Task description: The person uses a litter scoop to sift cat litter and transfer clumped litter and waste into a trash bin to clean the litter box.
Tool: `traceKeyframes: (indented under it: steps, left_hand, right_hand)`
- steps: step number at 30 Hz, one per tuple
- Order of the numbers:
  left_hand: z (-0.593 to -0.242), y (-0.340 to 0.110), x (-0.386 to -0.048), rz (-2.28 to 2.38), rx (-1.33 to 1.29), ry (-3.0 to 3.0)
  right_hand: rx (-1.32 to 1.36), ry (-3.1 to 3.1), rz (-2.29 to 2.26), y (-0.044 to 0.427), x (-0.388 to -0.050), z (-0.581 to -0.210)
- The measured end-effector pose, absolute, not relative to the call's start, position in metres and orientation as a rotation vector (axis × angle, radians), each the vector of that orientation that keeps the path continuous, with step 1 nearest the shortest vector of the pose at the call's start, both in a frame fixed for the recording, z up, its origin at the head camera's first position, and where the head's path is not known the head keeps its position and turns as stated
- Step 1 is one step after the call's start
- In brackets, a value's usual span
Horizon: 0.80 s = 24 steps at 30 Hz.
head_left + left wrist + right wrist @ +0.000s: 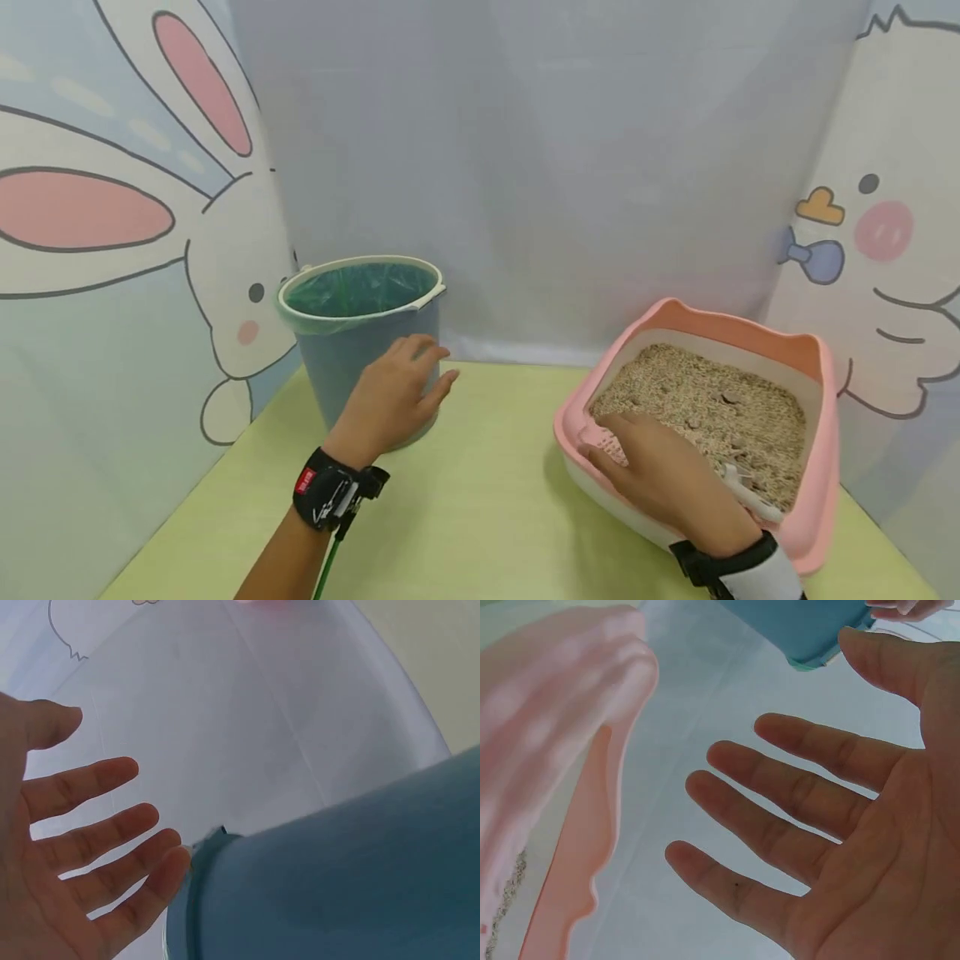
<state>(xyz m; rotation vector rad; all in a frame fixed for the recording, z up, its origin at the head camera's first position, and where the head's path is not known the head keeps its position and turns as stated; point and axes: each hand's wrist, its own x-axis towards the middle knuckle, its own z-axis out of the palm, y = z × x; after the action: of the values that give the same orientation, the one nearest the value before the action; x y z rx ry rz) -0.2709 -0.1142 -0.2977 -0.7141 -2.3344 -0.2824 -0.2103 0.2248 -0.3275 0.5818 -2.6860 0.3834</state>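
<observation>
My left hand (397,392) is in front of the blue trash bin (318,375), its fingers loosely spread and holding nothing. A green plastic liner (360,287) covers the bin's inside. In the left wrist view, the fingertips come close to the bin's rim; contact cannot be told. My right hand (667,471) hovers over the near side of the pink and white litter box (821,467), palm bare and fingers extended in the right wrist view. Tan litter (697,392) with several darker clumps fills the box. A white handle-like piece (750,496) lies by the right hand, partly hidden.
Both containers stand on a yellow-green tabletop (480,500), bin at left, litter box at right, with a gap between. A pale curtain (555,183) hangs behind. Panels printed with a rabbit (232,283) and a white cartoon animal (892,325) flank the table.
</observation>
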Motion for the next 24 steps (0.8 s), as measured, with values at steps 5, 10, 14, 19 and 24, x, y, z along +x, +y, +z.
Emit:
traceKeyframes:
  steps: [5,10,14,19,24]
  left_hand:
    - [-0.292,-0.143,-0.272,-0.287,-0.542,-2.314]
    - [-0.290,-0.172,-0.275,-0.279,-0.473,-2.224]
    - [-0.287,-0.194,-0.282,-0.179,-0.427,-2.221]
    - [-0.290,-0.220,-0.297,-0.226,-0.380,-2.347]
    - [-0.295,-0.228,-0.313,-0.448,-0.454,-2.306]
  right_hand:
    - [0.475,-2.661,0.268,0.247,-0.197,-0.359]
    - [0.248,-2.695,0.157,0.282,-0.183,-0.396]
    - [0.227,-2.569,0.104,0.303,-0.175,-0.427]
    - [0.296,-2.363,0.102,0.310,-0.171,-0.453]
    - [0.285,-2.257,0.098,0.306,-0.171,-0.463]
